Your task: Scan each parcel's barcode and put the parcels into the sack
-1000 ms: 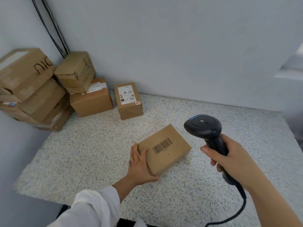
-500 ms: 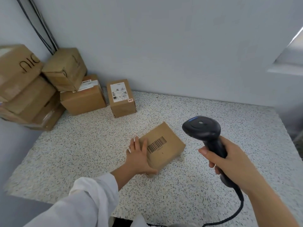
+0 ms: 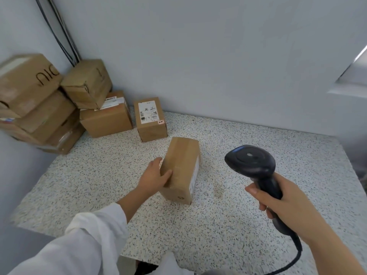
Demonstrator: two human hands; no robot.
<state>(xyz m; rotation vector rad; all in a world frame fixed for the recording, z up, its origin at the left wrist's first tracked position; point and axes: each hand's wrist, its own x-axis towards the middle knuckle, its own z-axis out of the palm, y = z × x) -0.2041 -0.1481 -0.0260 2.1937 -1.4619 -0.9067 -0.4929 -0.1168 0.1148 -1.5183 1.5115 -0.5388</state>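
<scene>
Your right hand point(image 3: 288, 205) wraps tight round the handle of the black corded handheld barcode scanner point(image 3: 250, 161), held above the speckled white stone countertop point(image 3: 248, 245). Your left hand point(image 3: 155, 175) clasps the plain brown cardboard parcel point(image 3: 182, 165) at its near-left edge, thumb on top, fingers down the left side. The parcel sits mid-counter. Behind it are a small brown box w/ white label point(image 3: 151, 120) and stacked cardboard boxes point(image 3: 39, 108) in the back-left corner.

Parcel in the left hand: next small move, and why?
Probably lift the parcel off the table toward the sack, out of view: the left hand grips it, and its barcode, face up a second ago, no longer shows. The right hand holds the scanner.
</scene>
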